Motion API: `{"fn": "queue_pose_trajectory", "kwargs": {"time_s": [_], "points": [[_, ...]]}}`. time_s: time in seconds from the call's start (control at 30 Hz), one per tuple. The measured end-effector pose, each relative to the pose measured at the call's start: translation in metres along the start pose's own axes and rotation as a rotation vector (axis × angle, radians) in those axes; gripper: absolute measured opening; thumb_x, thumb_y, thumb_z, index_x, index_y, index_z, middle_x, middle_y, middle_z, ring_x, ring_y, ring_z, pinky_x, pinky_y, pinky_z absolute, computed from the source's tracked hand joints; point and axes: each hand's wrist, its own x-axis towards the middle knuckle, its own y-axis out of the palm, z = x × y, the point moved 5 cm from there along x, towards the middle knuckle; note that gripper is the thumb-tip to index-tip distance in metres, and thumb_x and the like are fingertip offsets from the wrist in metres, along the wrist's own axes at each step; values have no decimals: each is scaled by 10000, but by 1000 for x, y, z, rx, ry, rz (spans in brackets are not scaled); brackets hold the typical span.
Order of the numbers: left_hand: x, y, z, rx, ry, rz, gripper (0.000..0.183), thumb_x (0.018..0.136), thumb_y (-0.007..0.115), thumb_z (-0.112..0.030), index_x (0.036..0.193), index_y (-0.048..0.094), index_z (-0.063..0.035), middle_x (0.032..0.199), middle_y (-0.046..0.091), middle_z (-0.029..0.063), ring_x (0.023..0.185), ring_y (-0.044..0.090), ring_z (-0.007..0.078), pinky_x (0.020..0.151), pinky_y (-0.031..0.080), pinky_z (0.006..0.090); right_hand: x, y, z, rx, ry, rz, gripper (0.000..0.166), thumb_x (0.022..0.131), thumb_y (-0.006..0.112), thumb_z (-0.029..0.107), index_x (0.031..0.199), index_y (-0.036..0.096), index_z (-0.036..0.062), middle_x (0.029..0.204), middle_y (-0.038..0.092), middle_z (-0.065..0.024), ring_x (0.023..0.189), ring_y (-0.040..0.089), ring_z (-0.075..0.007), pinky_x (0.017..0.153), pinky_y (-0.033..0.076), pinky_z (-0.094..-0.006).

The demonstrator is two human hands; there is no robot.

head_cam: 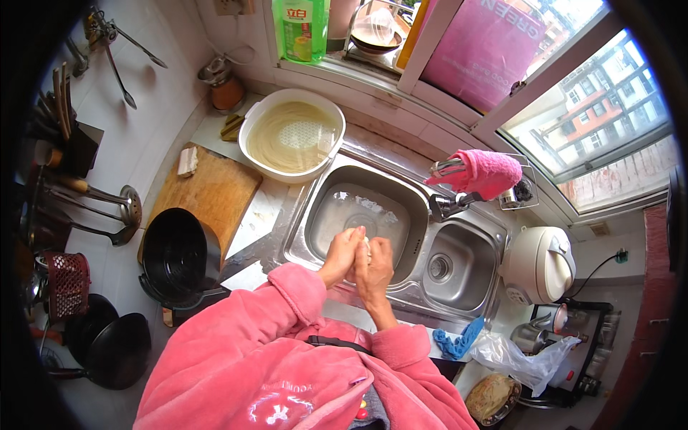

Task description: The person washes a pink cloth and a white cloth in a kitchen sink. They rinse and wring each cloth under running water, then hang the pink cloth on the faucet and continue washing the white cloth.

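Observation:
Both hands are pressed together above the near part of the large sink basin [330,199], which holds shallow, cloudy water. My left hand [342,255] meets the palm side of my right hand [375,271], with the fingers folded inward. Between them shows a bit of a small pale lump [367,248]; the hands cover most of it, so its kind cannot be told. Left of the sink's far corner stands a white plastic tub [290,174] of yellowish water, with a perforated pattern on its bottom. A pink cloth [492,171] hangs over the faucet [443,207].
To the left, a wooden cutting board [215,174] bears a white block [187,162] and a black pot [177,258]. The small basin [462,263], a rice cooker [540,263], a blue cloth [457,341] and a plastic bag [521,360] are on the right.

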Motion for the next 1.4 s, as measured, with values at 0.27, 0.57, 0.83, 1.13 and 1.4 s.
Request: {"fn": "queue_pose_trajectory", "kwargs": {"time_s": [0.27,0.57,0.83,1.13,1.4], "points": [[-3,7,-24,338,189,-58,382,954,458,-338,807,583,-9,696,584,138,695,552,270,628,439,383,12,-2,-5,20,107,31,306,939,471,258,826,562,-12,876,539,-197,814,519,-369,733,402,-444],[10,2,3,318,172,-50,373,967,462,-325,842,592,2,621,543,103,637,512,107,600,432,321,21,1,-15,55,231,55,312,932,494,257,801,568,-16,844,564,-196,777,558,-349,709,424,-424],[4,6,-12,510,115,-58,437,931,436,-397,861,645,-20,844,648,225,845,606,424,729,451,467,29,10,-36,-81,285,192,318,927,497,276,830,595,-11,867,570,-203,833,561,-369,728,422,-437],[3,3,-11,541,109,-108,447,944,433,-390,833,624,-1,811,652,204,788,630,361,688,453,446,26,17,-41,-87,335,210,312,937,473,297,877,578,9,947,551,-163,878,549,-375,758,427,-466],[4,-1,-2,364,111,-115,427,952,447,-351,849,626,24,747,650,156,699,598,234,655,445,395,32,22,-42,-78,245,222,349,919,483,324,844,600,3,904,574,-200,861,554,-384,742,427,-463]]}}
